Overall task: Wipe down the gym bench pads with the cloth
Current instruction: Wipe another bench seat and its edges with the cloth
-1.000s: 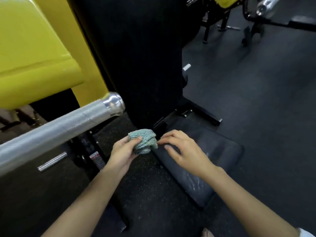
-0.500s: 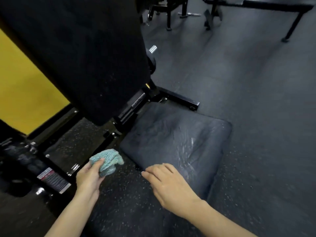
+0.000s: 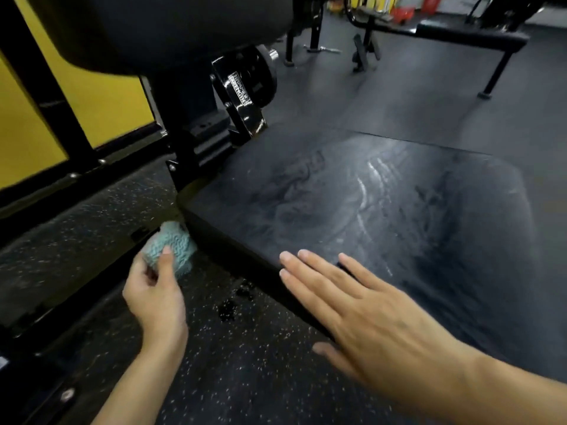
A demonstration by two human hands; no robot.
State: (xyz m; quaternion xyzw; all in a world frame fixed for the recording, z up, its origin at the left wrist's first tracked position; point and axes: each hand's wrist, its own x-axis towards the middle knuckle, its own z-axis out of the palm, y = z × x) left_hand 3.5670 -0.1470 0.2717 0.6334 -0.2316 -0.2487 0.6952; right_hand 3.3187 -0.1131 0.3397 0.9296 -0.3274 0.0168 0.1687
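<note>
The cloth (image 3: 171,246) is a pale teal knit, nubbly and matt. The seat pad (image 3: 383,210) looks like black vinyl upholstery, smooth with a dull sheen, and whitish smears and scuffs on it catch the light. The back pad (image 3: 159,29) above seems to have the same black covering, matt and even. The bracket (image 3: 242,108) at the hinge is glossy black-painted metal with bright reflections. The frame panels (image 3: 110,99) behind are smooth yellow paint. The floor (image 3: 245,372) is rough black rubber, flecked with pale specks.

Blurred cloth (image 3: 177,244), partly hidden by left hand (image 3: 156,297), back pad (image 3: 153,29) cut off at top edge
</note>
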